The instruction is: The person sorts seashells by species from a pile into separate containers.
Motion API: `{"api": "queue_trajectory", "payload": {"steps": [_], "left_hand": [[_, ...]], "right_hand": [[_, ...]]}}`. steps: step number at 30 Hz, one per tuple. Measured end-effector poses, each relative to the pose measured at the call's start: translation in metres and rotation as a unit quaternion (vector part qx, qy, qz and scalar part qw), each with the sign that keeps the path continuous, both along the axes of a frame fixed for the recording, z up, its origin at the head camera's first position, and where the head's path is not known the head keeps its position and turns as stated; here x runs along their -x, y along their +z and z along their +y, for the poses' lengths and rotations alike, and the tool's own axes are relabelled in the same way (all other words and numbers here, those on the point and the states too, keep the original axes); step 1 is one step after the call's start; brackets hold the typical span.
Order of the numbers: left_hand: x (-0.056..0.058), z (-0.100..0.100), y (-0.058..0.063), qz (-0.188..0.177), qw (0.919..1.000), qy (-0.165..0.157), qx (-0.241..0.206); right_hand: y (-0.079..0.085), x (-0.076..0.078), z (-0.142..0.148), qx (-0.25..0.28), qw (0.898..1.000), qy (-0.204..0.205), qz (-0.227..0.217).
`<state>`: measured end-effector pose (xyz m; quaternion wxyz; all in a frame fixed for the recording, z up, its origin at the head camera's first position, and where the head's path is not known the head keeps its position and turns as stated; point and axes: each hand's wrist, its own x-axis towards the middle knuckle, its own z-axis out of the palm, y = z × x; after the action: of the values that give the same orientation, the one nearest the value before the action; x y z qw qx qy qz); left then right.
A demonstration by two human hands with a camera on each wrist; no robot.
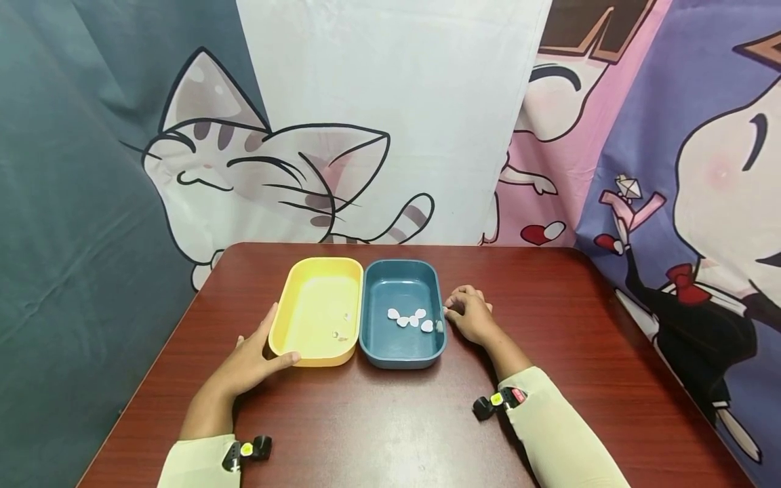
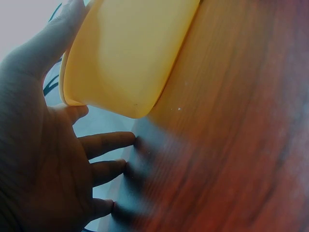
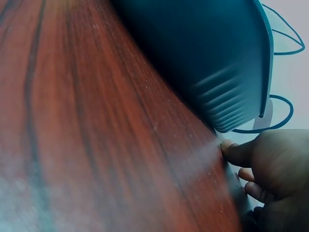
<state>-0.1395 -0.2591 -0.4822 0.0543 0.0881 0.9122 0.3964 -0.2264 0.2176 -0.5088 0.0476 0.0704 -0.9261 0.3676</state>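
A yellow tray (image 1: 283, 298) and a dark blue tray (image 1: 370, 291) stand side by side on the table. My left hand (image 1: 248, 362) is at the yellow tray's near left corner, its thumb at the rim; the left wrist view shows its other fingers (image 2: 108, 141) spread and extended. Inside the blue tray lie several small white flat pieces (image 1: 403, 321). Some small pale bits (image 1: 339, 336) lie in the yellow one. Beside the blue tray's right wall is my right hand (image 1: 472, 320), fingers bent and low to the table. Whether its fingertips pinch anything is unclear.
The reddish-brown wooden table (image 1: 390, 420) runs under both trays, with its far edge behind them. Cartoon-printed cloth (image 1: 390, 81) hangs behind the table and along its sides. A small black device (image 1: 262, 447) is strapped at each wrist.
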Motion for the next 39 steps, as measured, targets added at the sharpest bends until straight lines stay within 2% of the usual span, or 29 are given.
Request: {"api": "queue_trajectory", "payload": {"steps": [11,17,22,29,39], "left_hand": [[0.001,0.000,0.001,-0.015,0.9997,-0.002,0.019],[0.003,-0.001,0.000,-0.011,0.9997,-0.003,0.021],[0.001,0.000,0.001,-0.016,0.9997,-0.003,0.019],[0.002,-0.001,0.000,-0.013,0.9997,-0.002,0.018],[0.002,-0.001,-0.001,-0.013,0.9997,-0.002,0.020]], "right_hand": [[0.000,0.000,-0.001,0.014,1.000,-0.018,-0.009],[0.001,0.001,-0.001,0.033,0.999,-0.029,-0.002],[0.001,0.002,-0.001,0.040,0.999,-0.033,0.013],[0.000,0.005,0.002,0.058,0.996,-0.030,0.061],[0.015,0.006,0.005,0.085,0.993,-0.052,0.067]]}}
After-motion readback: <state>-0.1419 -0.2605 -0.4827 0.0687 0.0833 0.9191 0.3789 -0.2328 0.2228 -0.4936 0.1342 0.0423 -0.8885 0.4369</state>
